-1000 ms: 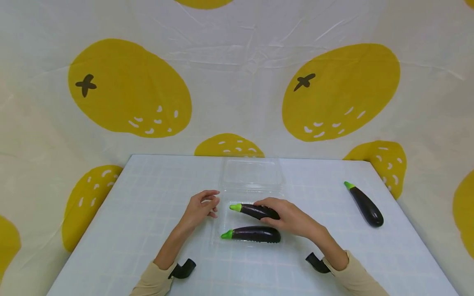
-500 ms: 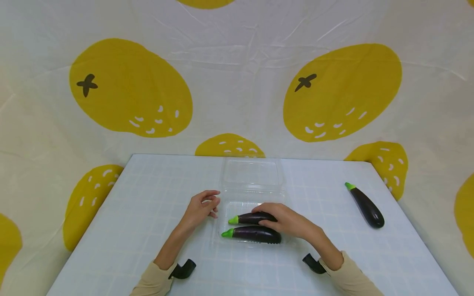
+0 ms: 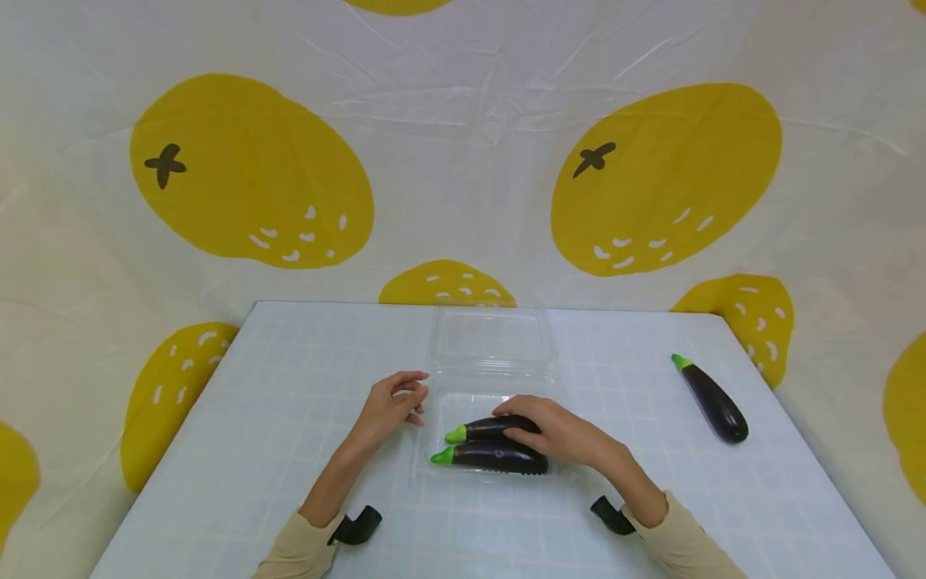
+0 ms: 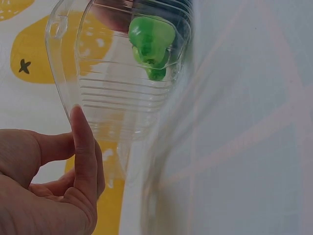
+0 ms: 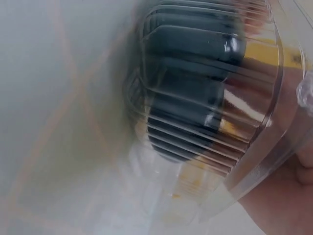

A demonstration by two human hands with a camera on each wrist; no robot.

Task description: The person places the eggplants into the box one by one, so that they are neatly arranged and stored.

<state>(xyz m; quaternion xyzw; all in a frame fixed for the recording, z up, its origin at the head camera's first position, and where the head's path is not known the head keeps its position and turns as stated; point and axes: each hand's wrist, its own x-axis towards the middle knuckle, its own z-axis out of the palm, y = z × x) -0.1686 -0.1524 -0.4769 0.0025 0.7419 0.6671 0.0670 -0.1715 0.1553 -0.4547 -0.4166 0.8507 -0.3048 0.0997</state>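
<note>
A clear plastic clamshell container (image 3: pixel 469 404) lies unfolded on the table, its lid (image 3: pixel 492 336) tipped back at the far side. Two dark purple eggplants rest side by side inside, green stems toward the left. My right hand (image 3: pixel 555 430) grips the rear eggplant (image 3: pixel 483 429) over its thick end; the front eggplant (image 3: pixel 495 457) lies right against it. Through the ribbed wall, the right wrist view shows both dark ends (image 5: pixel 190 98). At the container's left side, my left hand (image 3: pixel 391 408) holds nothing, fingers loosely bent, one fingertip (image 4: pixel 78 115) right at the clear rim.
A third eggplant (image 3: pixel 712 400) lies at the right of the table (image 3: pixel 304 386), stem pointing to the back left. Behind the table's far edge hangs a white cloth (image 3: pixel 463 161) with large yellow fruit prints.
My right hand has brought the rear eggplant toward me inside the container, up against the front one. In the last half second it has stayed there. The left hand has not moved.
</note>
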